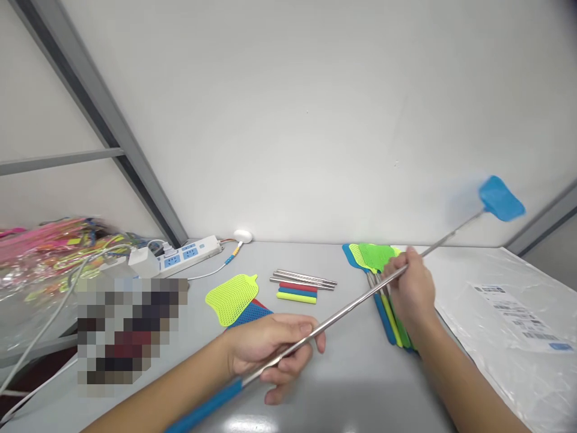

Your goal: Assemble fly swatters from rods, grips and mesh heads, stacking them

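Observation:
A blue fly swatter [349,307] with a long metal rod slants across the view, its blue head up at the right and its blue grip at the bottom. My left hand [277,352] holds the rod just above the grip, thumb on top. Farther up, my right hand [411,285] is wrapped round the same rod. Behind that hand lie several assembled swatters [374,257] in blue, yellow and green. Loose metal rods [304,278] and red, blue and yellow handles [296,293] lie mid-table. Loose swatter heads, a yellow-green one [232,299] over a blue one [249,314], lie near my left hand.
A white power strip [192,255] with plugs and cables stands at the back left. Bagged colourful items [58,258] are heaped at the far left. A clear plastic bag [509,319] with a label covers the right side. A pale wall [315,120] borders the back.

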